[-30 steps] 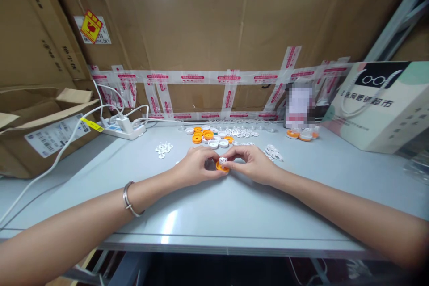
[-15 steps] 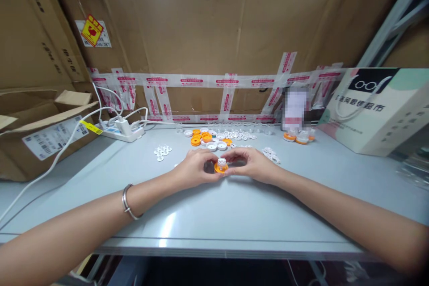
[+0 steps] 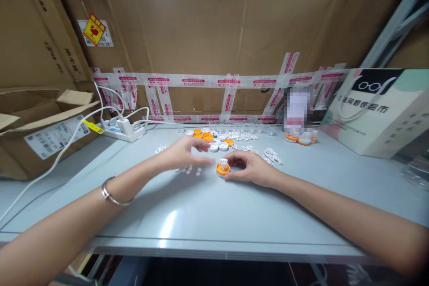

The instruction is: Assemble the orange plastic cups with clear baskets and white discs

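Note:
An orange cap [image 3: 223, 169] with a small white piece on top stands on the grey table [image 3: 214, 214]. My right hand [image 3: 251, 167] rests beside it, fingers curled round its right side and touching it. My left hand [image 3: 182, 152] hovers a little above the table to the left, fingers stretched toward a heap of orange and white caps [image 3: 211, 138]. It holds nothing. Small white parts [image 3: 189, 170] lie just below my left hand.
Cardboard walls with printed tape stand behind. A power strip [image 3: 122, 132] with white cables lies at the back left beside a cardboard box [image 3: 43, 134]. A white paper bag [image 3: 375, 107] stands at the right. More white parts [image 3: 273, 155] and stacked caps [image 3: 300, 138] lie near it.
My left hand has let go of the orange cap and moved left and away, toward the heap. The cap now stands on the table under my right hand's fingers.

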A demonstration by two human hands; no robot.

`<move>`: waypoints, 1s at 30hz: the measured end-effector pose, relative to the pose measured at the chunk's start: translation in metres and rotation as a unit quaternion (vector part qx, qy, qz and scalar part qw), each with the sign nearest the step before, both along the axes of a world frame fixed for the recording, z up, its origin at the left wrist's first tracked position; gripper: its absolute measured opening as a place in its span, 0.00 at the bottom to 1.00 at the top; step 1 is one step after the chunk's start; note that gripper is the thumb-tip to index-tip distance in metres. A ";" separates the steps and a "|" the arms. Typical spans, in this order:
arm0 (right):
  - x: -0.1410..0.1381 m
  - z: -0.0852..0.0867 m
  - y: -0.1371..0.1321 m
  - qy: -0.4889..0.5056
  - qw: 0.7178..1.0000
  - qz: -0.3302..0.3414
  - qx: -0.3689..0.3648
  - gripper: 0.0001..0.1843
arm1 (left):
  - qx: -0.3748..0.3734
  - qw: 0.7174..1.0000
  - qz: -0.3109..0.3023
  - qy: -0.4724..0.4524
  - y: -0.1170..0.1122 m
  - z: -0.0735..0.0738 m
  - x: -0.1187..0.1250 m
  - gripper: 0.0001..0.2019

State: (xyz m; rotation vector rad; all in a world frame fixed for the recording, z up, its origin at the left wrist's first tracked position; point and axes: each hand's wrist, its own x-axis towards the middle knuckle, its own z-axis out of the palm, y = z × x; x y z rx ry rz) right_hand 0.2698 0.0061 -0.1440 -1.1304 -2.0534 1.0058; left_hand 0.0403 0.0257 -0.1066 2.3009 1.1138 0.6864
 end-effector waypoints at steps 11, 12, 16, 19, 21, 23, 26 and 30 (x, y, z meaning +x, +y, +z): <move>-0.002 0.003 -0.002 -0.046 0.998 -0.007 0.033 0.20 | 0.132 0.970 0.202 0.036 0.105 -0.025 -0.060 0.25; -0.003 0.003 -0.002 -0.047 0.998 -0.007 0.034 0.19 | 0.135 0.971 0.190 0.051 0.107 -0.030 -0.059 0.25; -0.003 0.003 -0.002 -0.052 0.998 -0.009 0.035 0.19 | 0.150 0.968 0.178 0.098 0.107 -0.038 -0.057 0.22; -0.004 0.003 -0.002 -0.053 0.998 -0.008 0.038 0.19 | 0.174 0.962 0.177 0.113 0.104 -0.038 -0.057 0.18; -0.004 0.002 -0.002 -0.053 0.998 -0.006 0.039 0.19 | 0.185 0.960 0.171 0.118 0.103 -0.038 -0.057 0.14; -0.004 0.001 -0.002 -0.054 0.998 -0.007 0.044 0.18 | 0.195 0.959 0.167 0.121 0.103 -0.039 -0.056 0.10; -0.004 0.000 -0.001 -0.053 0.997 -0.008 0.052 0.18 | 0.211 0.955 0.172 0.119 0.101 -0.040 -0.055 0.06; -0.004 0.001 -0.002 -0.055 0.997 -0.006 0.059 0.17 | 0.239 0.948 0.185 0.100 0.093 -0.028 -0.051 0.04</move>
